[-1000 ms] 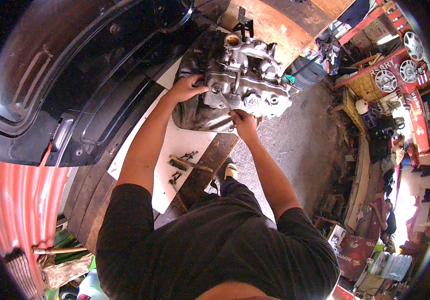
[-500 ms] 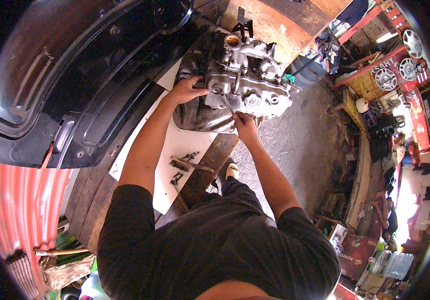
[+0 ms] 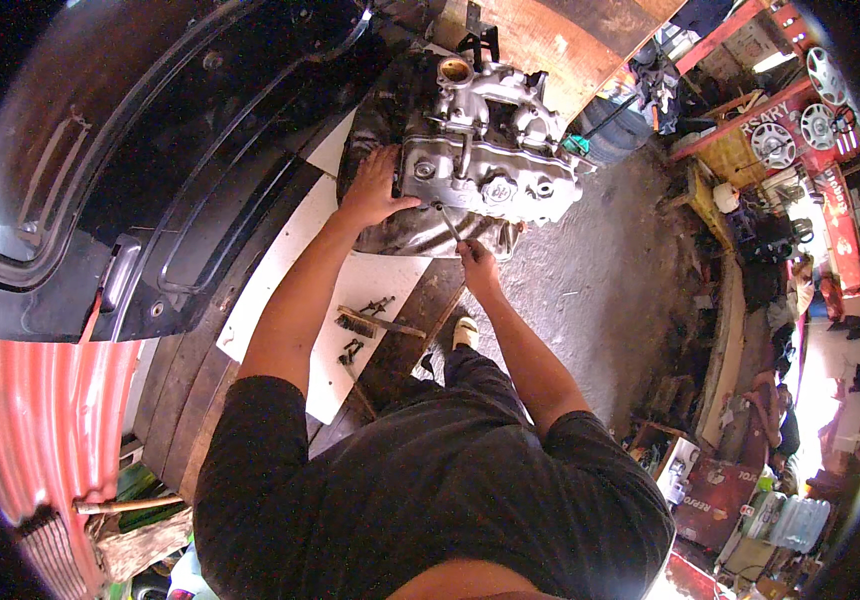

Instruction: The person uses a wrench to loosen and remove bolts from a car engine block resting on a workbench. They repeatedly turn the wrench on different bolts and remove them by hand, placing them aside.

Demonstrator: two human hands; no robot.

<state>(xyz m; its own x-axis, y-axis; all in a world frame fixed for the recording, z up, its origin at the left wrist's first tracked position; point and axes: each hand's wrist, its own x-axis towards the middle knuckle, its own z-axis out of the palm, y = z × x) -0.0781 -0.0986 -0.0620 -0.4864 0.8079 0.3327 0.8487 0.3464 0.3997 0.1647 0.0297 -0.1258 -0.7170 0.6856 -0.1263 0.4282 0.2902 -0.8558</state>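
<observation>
A silver engine (image 3: 495, 150) with an open round port on top rests on a dark plastic covering (image 3: 365, 120) over a white board (image 3: 258, 317). My left hand (image 3: 375, 188) lies open on the engine's left side, thumb pointing right along its front. My right hand (image 3: 477, 262), below the engine's front, grips a slim metal wrench (image 3: 451, 225) angled up to a small fitting on the lower front, beside my left thumb. The wrench's far tip is too small to make out clearly.
At left are a dark vehicle panel (image 3: 80, 150) and red corrugated sheeting (image 3: 45, 420). A brush (image 3: 380, 322) and small dark parts (image 3: 350, 351) lie on the board. The concrete floor (image 3: 590, 290) runs to shelving (image 3: 820, 240) with wheel covers and clutter at right. A tire (image 3: 610, 140) stands behind.
The wrench's upper end has moved from the round boss down and right to a lower fitting. My left hand has shifted, fingers now pointing further up. My right hand is slightly lower and left.
</observation>
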